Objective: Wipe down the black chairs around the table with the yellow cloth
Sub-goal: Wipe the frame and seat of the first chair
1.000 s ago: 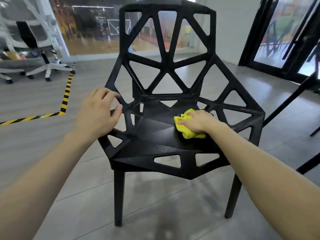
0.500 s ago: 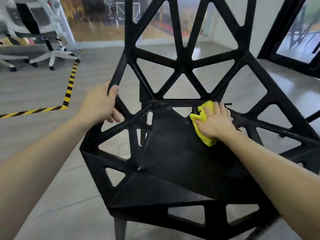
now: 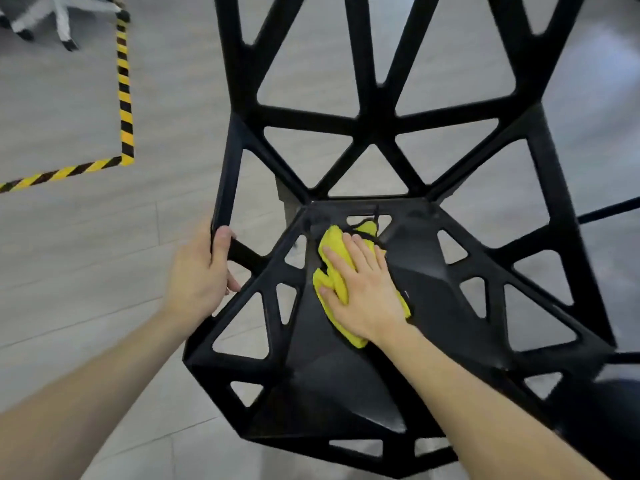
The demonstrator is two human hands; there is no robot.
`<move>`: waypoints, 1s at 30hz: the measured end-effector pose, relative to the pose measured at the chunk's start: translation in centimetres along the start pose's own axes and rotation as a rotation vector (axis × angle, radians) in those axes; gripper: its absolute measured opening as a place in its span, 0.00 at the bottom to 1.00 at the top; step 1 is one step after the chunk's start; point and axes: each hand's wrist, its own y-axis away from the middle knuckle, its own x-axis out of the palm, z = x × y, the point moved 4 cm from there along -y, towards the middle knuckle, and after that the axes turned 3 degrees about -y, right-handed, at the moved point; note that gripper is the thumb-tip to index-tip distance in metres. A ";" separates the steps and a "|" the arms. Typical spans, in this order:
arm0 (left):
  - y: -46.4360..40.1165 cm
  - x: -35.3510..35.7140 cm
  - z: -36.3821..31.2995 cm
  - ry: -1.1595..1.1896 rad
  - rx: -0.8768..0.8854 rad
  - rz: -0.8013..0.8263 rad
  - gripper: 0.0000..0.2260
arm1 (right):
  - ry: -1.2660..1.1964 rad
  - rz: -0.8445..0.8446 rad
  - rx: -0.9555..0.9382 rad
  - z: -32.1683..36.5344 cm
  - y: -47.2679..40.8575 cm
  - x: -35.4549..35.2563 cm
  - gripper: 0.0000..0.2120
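A black chair (image 3: 346,386) with triangular cut-outs fills the view, seen from above. The yellow cloth (image 3: 334,268) lies crumpled on the rear middle of the seat. My right hand (image 3: 363,289) lies flat on top of the cloth with straight fingers and presses it onto the seat. My left hand (image 3: 201,275) grips the chair's left armrest bar, thumb over the top and fingers curled beneath.
Grey tiled floor (image 3: 86,271) surrounds the chair. Yellow-and-black hazard tape (image 3: 124,98) marks a corner on the floor at the left. The white wheeled base of an office chair (image 3: 52,15) stands at the top left. A thin black leg (image 3: 609,211) crosses at the right edge.
The view has moved closer and tilted down over the seat. My right hand has slid the cloth leftward along the back of the seat. My left hand keeps its grip on the armrest.
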 end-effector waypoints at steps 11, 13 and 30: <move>-0.2 0.1 1.2 -0.233 -0.072 -0.014 0.21 | 0.105 -0.199 0.572 -6.5 -2.2 -2.7 0.32; -0.1 0.1 1.1 -0.234 -0.058 -0.020 0.21 | 0.065 -0.213 0.573 -2.7 -4.7 -0.9 0.32; 0.2 -0.4 0.0 -0.248 -0.012 0.212 0.12 | 0.054 0.325 0.380 8.7 7.5 -1.6 0.37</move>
